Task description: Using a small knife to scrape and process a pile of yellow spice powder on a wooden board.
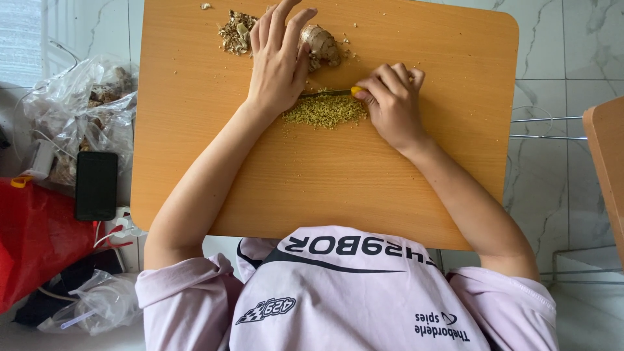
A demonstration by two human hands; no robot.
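My right hand (392, 104) is closed around the yellow handle of a knife (327, 93), whose blade lies flat-edged over a pile of finely chopped ginger (325, 112) on the wooden table (325, 175). Fingers spread, my left hand (278, 60) presses its palm on the back of the blade near the tip. A whole ginger root (323, 44) lies just beyond that hand, partly hidden by the fingers. A heap of ginger peelings (235, 31) sits to its left, near the far edge.
Left of the table, on the floor, are a clear plastic bag (84, 107) with roots inside, a black phone (96, 185), a red bag (32, 240) and more plastic wrap (97, 305). Another wooden tabletop's edge (608, 162) shows at the right, above marble tiles.
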